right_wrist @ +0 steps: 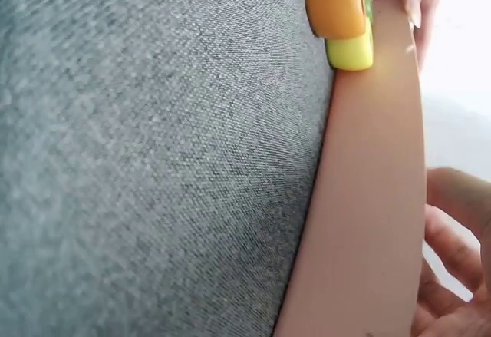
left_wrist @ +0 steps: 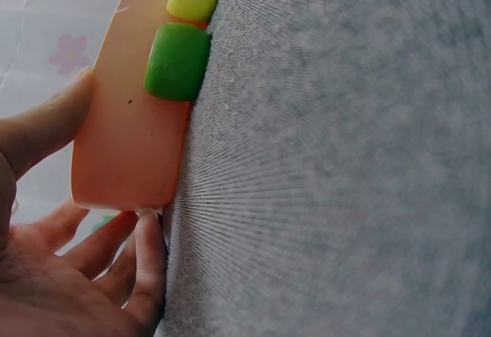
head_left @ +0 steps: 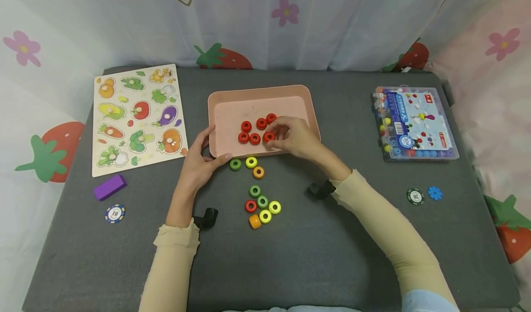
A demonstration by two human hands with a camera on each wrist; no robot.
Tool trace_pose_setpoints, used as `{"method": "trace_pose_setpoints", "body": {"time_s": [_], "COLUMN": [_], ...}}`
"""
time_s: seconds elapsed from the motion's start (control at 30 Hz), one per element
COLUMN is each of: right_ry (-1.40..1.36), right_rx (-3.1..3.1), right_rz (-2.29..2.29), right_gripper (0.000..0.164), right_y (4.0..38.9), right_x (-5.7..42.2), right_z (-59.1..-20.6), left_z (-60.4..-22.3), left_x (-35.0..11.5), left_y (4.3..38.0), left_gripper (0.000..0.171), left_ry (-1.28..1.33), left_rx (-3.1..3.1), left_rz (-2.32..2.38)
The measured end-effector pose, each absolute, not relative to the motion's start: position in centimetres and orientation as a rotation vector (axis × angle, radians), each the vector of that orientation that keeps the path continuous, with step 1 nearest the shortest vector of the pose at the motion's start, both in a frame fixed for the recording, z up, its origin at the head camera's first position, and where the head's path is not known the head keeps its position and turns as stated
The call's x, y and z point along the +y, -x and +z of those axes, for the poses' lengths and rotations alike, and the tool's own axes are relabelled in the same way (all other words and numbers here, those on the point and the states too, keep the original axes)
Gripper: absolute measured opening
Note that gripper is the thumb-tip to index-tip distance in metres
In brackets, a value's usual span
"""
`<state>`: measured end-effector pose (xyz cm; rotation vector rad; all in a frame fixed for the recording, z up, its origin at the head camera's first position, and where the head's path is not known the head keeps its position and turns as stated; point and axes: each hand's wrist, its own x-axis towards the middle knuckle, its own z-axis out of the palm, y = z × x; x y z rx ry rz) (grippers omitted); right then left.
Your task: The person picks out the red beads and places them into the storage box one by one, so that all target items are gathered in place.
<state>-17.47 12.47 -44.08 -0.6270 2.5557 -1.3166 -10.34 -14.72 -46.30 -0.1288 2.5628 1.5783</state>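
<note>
In the head view, a pink tray (head_left: 232,104) lies on the table with several red ring beads (head_left: 246,126) in it. My left hand (head_left: 198,164) holds the tray's near left corner, thumb along the front wall and fingers on the left side. Over the tray's right half, my right hand (head_left: 296,137) has curled fingers, with a red bead (head_left: 268,137) between thumb and fingertips. The tray wall hides those fingertips in the right wrist view. Just outside the front wall lie a green bead (head_left: 235,164), a yellow bead (head_left: 250,162) and an orange bead (head_left: 258,172).
Nearer me lies a loose group of green, yellow, red and orange beads (head_left: 262,202). A vegetable puzzle board (head_left: 138,118), purple block (head_left: 109,187) and blue-white chip (head_left: 115,214) are at left. At right are a clear bead box (head_left: 415,123), dark chip (head_left: 415,196) and blue disc (head_left: 434,192).
</note>
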Motion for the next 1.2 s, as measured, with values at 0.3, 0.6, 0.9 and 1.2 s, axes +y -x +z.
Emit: {"method": "trace_pose_setpoints", "body": {"time_s": [0.3,0.6,0.9,1.2], "right_ry": [0.491,0.385,0.778,1.044], "right_rx": [2.671,2.692,2.480,2.118], "right_rz": [-1.306,-1.220,-1.311,-1.026], "right_gripper": [0.026,0.018,0.016,0.029], "right_y": [18.4,18.5,16.0,11.5], "right_x": [11.3,10.5,10.8,9.9], "right_z": [-44.5,-44.5,-43.3,-42.8], "left_z": [-46.3,-46.5,-46.5,-46.5], "left_x": [-14.7,-14.7,-14.7,-14.7], "left_y": [10.2,10.1,10.2,10.3], "left_gripper": [0.087,0.087,0.087,0.087], "left_ry": [0.138,0.118,0.112,0.096], "left_rx": [2.550,2.554,2.566,2.564], "left_rz": [1.588,1.601,1.599,1.622]}}
